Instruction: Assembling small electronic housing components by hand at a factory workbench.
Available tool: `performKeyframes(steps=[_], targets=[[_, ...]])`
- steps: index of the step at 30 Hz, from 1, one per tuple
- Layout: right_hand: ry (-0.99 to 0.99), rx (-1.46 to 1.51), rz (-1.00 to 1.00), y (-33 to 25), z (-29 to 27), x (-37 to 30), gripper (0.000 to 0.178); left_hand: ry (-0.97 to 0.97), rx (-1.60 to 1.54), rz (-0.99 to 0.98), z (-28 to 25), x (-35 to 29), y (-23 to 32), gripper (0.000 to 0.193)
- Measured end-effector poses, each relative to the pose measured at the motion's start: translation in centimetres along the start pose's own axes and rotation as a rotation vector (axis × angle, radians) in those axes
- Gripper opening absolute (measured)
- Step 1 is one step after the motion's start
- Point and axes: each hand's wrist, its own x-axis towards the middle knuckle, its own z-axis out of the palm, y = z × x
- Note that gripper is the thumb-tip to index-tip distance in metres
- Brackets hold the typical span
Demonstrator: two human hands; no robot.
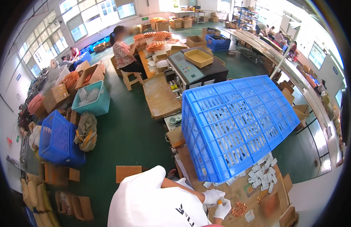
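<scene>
Both my hands wear white gloves and are close together at the near left edge of the cardboard-topped table (239, 193). My left hand (212, 196) is closed around a small part that I cannot make out. My right hand (223, 209) is beside it, pinching a small object with a yellow-orange end (220, 202); its kind is too small to tell. Just right of my hands lies a pile of small copper-coloured pieces (239, 209). A single flat white piece (249, 216) rests near them. Farther back is a heap of similar white pieces (263, 176).
A large blue plastic crate (236, 126), tilted on its side, stands on the table beyond my hands. Behind it are a dark machine with a sloped panel (186, 68) and a yellow tray (198, 58). A person (124, 53) sits at the far bench. Crates and cartons line the left.
</scene>
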Motion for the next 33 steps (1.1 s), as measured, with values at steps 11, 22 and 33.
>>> performKeyframes(steps=[11,22,33], targets=[[-0.07,0.191,0.082,0.3,1.7,-1.4,0.013,-0.009,0.179,0.027,0.7,-0.8,-1.8,0.025],[-0.195,0.114,0.037,-3.2,0.8,-2.3,0.011,-0.038,0.223,0.082,-0.4,-2.4,-1.1,0.021],[-0.21,-0.435,-0.513,-0.4,-0.9,-5.0,0.042,-0.138,-0.114,-0.031,1.5,-0.4,-2.0,0.034]])
